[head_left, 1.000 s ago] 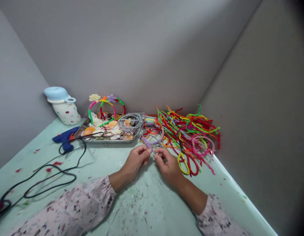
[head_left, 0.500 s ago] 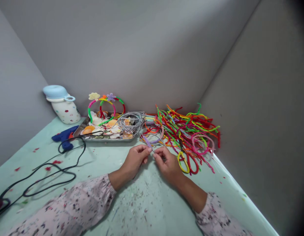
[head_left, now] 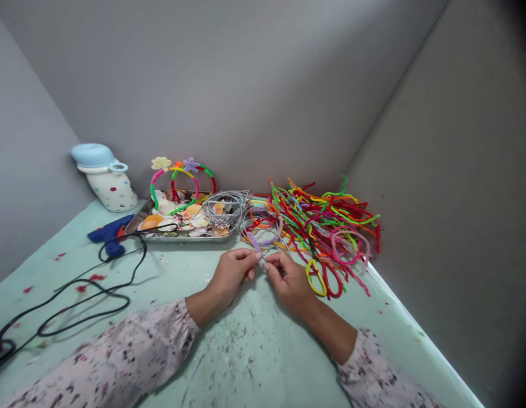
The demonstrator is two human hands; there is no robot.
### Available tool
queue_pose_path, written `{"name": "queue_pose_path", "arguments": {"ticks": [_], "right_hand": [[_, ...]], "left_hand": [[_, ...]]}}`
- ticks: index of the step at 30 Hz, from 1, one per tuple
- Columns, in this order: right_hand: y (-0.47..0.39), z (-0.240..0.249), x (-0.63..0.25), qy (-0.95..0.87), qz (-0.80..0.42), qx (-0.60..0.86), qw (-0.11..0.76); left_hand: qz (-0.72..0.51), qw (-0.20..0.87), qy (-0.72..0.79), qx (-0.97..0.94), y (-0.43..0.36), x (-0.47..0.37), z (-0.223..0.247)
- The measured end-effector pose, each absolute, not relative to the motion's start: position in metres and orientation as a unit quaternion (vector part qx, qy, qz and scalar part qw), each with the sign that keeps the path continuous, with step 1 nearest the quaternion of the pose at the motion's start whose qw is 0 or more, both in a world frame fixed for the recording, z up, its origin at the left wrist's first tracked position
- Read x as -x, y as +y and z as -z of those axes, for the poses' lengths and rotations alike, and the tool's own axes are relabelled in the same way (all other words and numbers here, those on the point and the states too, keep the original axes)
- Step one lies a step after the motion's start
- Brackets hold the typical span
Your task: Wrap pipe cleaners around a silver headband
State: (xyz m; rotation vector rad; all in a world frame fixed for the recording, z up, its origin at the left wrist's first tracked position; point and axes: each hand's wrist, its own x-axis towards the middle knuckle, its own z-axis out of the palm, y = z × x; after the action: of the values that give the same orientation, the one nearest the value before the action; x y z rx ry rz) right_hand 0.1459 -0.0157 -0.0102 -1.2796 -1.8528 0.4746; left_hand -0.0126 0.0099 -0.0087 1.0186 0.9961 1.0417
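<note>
Between my hands is a loop of thin grey wire [head_left: 284, 242], partly wrapped in a purple pipe cleaner [head_left: 253, 241]. My left hand [head_left: 234, 273] pinches the purple wrapped part between thumb and fingers. Close beside it, my right hand [head_left: 288, 277] pinches the grey wire just past the end of the purple. The fingertips nearly meet, and they hide the exact spot where the wrapping ends. Just beyond the loop lies a coil of grey wire [head_left: 229, 209] on the edge of the tray. To the right of my right hand are scissors [head_left: 316, 279] with yellow and red handles.
A metal tray [head_left: 190, 239] of shells holds two colourful pipe-cleaner rings [head_left: 197, 187] with flowers. Many loose pipe cleaners [head_left: 305, 215] are heaped at the back right. A blue glue gun [head_left: 112, 235], its black cord [head_left: 129, 283] and a white bottle [head_left: 112, 187] are at left.
Both hands keep their pinch in nearly the same place, with only a tiny shift at the fingertips. The whole view has moved slightly.
</note>
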Motion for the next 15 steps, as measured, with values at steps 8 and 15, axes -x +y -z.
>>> {"name": "queue_pose_path", "arguments": {"ticks": [8, 15], "right_hand": [[-0.0138, 0.0140, -0.1463, -0.736, -0.183, 0.508, 0.408], [-0.0143, 0.0099, -0.1452, -0.737, -0.193, 0.510, 0.400]], "left_hand": [[-0.454, 0.627, 0.451, -0.444, 0.0096, 0.0126, 0.0094], [-0.458, 0.633, 0.447, -0.435, 0.0089, 0.0127, 0.0069]]}}
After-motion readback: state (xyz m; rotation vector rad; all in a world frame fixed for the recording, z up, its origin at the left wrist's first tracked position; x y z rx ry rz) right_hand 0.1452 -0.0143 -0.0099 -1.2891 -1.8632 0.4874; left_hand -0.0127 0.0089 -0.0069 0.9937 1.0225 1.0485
